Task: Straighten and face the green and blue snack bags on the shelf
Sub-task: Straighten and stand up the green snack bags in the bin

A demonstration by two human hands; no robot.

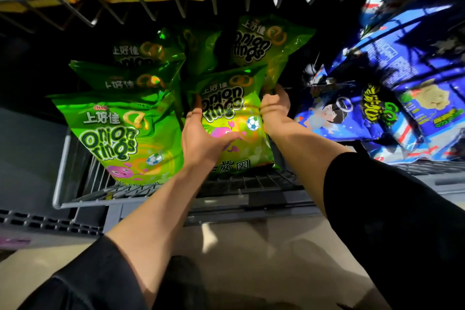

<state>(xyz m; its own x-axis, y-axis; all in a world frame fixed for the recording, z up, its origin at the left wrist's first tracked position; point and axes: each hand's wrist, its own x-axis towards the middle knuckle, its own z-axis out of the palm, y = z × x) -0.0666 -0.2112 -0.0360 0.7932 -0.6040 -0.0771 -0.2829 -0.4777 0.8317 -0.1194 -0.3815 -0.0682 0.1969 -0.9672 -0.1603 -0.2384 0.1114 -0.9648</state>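
Near the wire shelf (75, 199)'s front edge, the left hand (201, 138) and right hand (273, 108) grip the front-right green bag (231, 118) by its sides, fingers (227, 136) wrapped on it (bare wire shows before it), among five green bags, with blue bags (392, 98), uncountable, beside them rightward.

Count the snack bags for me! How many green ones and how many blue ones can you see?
Green foil onion-ring snack bags: 6 with fronts showing, one gripped between both hands
Blue foil snack bags: about 4, in a jumbled pile whose edges blur together, so the count is rough
Total: about 10 bags
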